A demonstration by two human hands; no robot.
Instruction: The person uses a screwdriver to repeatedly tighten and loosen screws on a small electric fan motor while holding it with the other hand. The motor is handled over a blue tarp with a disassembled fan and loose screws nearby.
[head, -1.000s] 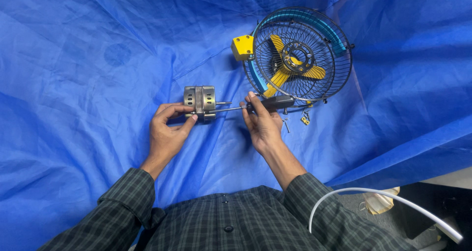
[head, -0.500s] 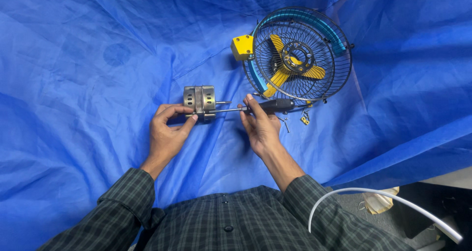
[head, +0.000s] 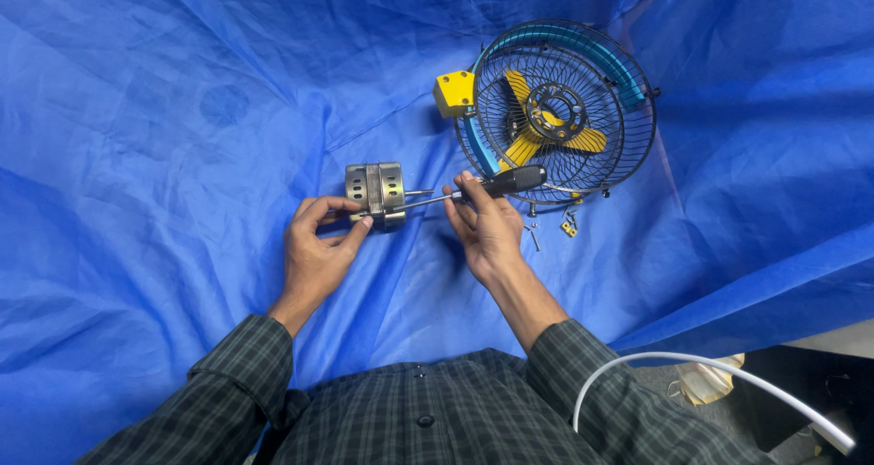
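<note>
Little has changed over the last second: both hands sit where they were, the motor (head: 375, 192) in the same spot on the blue tarp (head: 164, 156). Only the screwdriver (head: 473, 190) handle looks turned a touch, which suggests slow turning at a fastener on the motor's right side rather than any repositioning.

Left hand (head: 319, 247): grip closed on the motor from below and left, thumb and fingers clamped against its casing, steadying it.

Right hand (head: 487, 228): grip closed around the screwdriver's black handle, shaft running left to the motor beside its shaft stub.

Fan cage (head: 557, 110) with yellow blades lies just beyond the right hand; loose screws (head: 546, 228) near it.
</note>
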